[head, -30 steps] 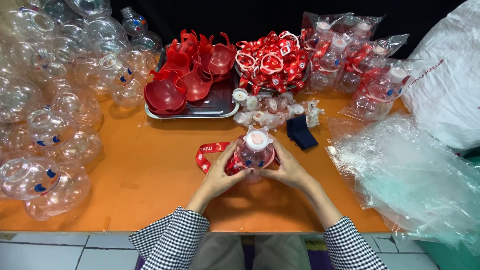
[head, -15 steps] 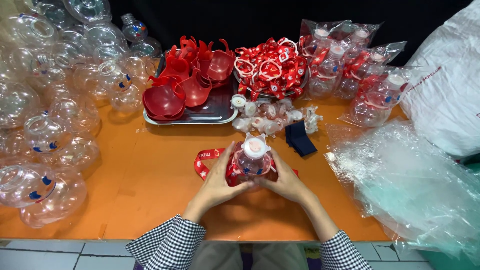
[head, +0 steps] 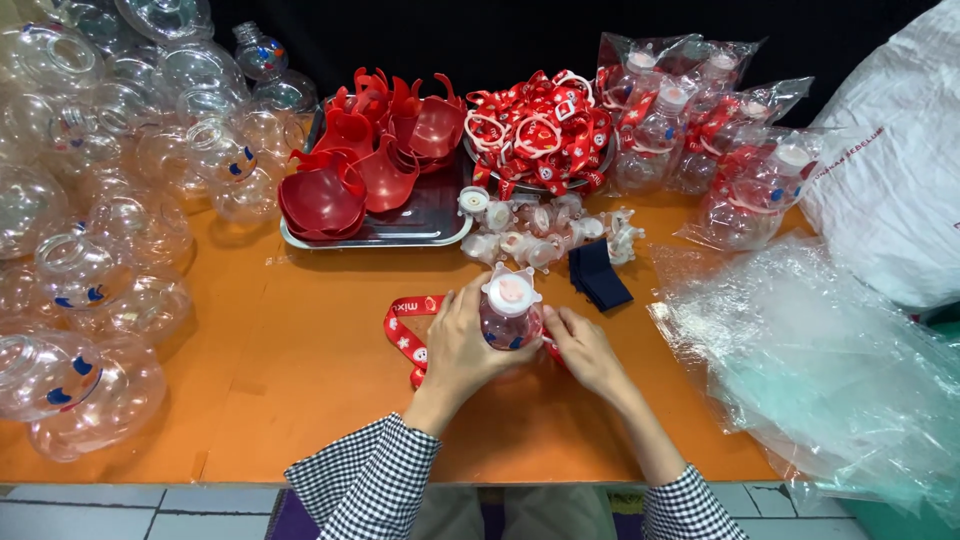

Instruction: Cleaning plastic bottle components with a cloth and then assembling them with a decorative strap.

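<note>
From the head camera, my left hand (head: 462,345) wraps around the side of a small clear bottle (head: 510,318) with a white cap, standing upright on the orange table (head: 300,380) just in front of me. My right hand (head: 585,350) pinches a red strap (head: 408,335) at the bottle's base; both hands are closed on it. To do this well, I judge I should keep the bottle steady and seat the strap evenly. One metal tray (head: 420,225) holds about six red cups (head: 370,165). One dark blue cloth (head: 598,275) lies nearby. Empty clear bottles (head: 120,220) crowd the left, too many to count; bagged bottles (head: 720,150) number roughly five.
</note>
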